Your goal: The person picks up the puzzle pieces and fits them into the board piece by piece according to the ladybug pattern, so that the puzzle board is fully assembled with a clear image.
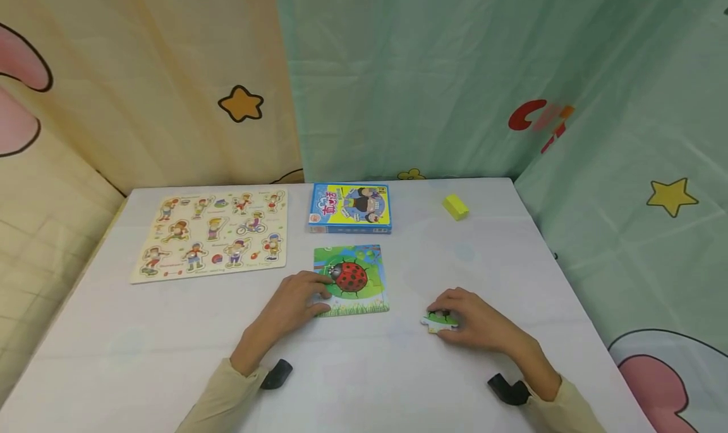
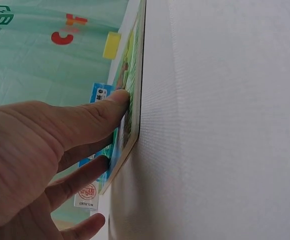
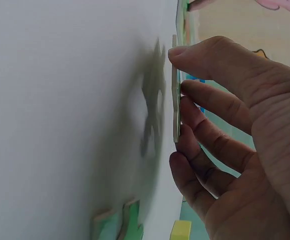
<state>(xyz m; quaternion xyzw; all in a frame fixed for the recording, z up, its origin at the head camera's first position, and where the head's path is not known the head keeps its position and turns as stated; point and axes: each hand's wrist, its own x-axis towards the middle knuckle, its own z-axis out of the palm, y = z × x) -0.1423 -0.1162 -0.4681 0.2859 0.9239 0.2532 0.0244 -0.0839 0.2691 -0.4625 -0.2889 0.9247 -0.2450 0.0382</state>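
A square ladybug jigsaw puzzle (image 1: pixel 358 303) lies flat near the middle of the white table. My left hand (image 1: pixel 296 301) rests at its left edge; in the left wrist view the thumb (image 2: pixel 107 107) touches the puzzle's face, with the other fingers loosely spread beside it. To the right, my right hand (image 1: pixel 474 322) pinches a green and white jigsaw piece (image 1: pixel 439 322) by its edges between thumb and fingers. The right wrist view shows this piece (image 3: pixel 176 95) edge-on above the table, its shadow falling on the cloth.
Behind the puzzle sits a blue and yellow box (image 1: pixel 349 208). A peg-style picture board (image 1: pixel 210 234) lies back left, and a yellow block (image 1: pixel 455 207) back right. Two more green pieces (image 3: pixel 131 220) show low in the right wrist view. A patterned curtain (image 1: pixel 398 79) borders the table's back.
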